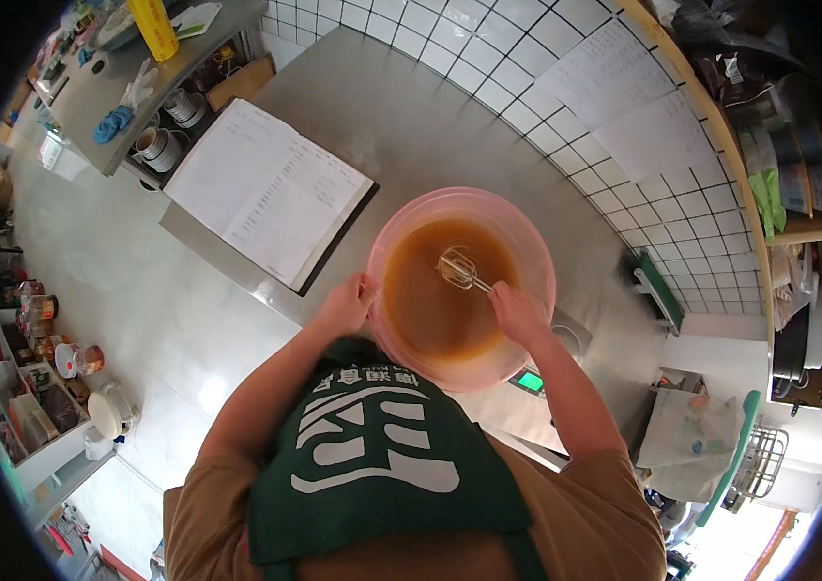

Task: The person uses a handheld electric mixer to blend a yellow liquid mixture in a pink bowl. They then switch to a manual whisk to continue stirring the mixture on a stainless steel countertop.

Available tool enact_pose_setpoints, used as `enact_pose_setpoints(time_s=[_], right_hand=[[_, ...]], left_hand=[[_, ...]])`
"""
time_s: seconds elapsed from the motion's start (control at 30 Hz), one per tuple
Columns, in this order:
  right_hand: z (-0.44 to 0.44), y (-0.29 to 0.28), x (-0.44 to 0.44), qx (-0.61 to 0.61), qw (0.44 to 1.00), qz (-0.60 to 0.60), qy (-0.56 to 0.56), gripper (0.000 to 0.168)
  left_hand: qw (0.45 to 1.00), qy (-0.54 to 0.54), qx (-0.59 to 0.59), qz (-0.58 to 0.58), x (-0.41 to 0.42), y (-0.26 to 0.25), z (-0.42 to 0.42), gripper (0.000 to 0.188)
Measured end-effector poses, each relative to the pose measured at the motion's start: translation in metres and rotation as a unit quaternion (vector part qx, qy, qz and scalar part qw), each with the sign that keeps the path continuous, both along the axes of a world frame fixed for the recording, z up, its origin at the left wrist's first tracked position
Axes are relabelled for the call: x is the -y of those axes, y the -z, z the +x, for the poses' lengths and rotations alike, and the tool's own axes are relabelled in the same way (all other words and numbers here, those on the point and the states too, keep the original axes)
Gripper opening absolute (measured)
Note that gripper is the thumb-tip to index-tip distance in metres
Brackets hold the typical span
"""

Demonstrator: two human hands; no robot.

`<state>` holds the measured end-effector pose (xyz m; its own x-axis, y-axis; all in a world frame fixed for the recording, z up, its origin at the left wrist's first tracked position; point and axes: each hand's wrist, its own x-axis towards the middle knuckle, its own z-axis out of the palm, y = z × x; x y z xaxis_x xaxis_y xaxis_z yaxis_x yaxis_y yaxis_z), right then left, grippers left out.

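A large pink plastic bowl [536, 240] stands on the steel worktop, holding cloudy orange-brown liquid [447, 312]. My right hand [520, 312] grips the handle of a wire whisk [460, 267], whose loops are in the liquid near the middle of the bowl. At the bowl's left edge, my left hand [349, 301] has its fingers closed on the rim. Just below the bowl, partly hidden by it and my right arm, is the lit green display of a digital scale [529, 380]. An open notebook [266, 192] with handwriting lies to the left.
White wall tiles [527, 72] with taped paper sheets [614, 80] rise behind the steel worktop [353, 94]. A wooden shelf [734, 145] holds bags and trays at the right. Stacked cups [158, 145] and a yellow roll [153, 29] are at upper left; jars [79, 360] stand at far left.
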<state>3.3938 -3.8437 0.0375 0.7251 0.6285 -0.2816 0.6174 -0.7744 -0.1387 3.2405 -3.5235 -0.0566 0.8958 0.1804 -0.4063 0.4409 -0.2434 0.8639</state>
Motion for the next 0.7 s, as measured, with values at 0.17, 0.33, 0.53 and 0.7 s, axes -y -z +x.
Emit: enact_pose_setpoints(time_s=[0.17,0.33,0.53,0.7], right_hand=[[-0.011,-0.022,-0.011,0.01,1.0,-0.004,0.023,0.021],[-0.006,0.006,0.01,-0.003,0.996,-0.018,0.09,0.024],[0.023,0.039,0.026,-0.008,0.985,-0.133,0.108,0.029],[0.038,0.098,-0.016,-0.02,0.996,-0.076,0.038,0.027]], left_hand=[[1.0,-0.019,0.003,-0.006,0.0,-0.003,-0.002,0.041],[1.0,0.016,-0.005,0.008,-0.004,-0.004,0.001,0.043],[1.0,0.02,-0.01,0.006,-0.004,-0.012,0.002,0.043],[1.0,0.015,-0.019,-0.009,-0.004,-0.009,0.004,0.044]])
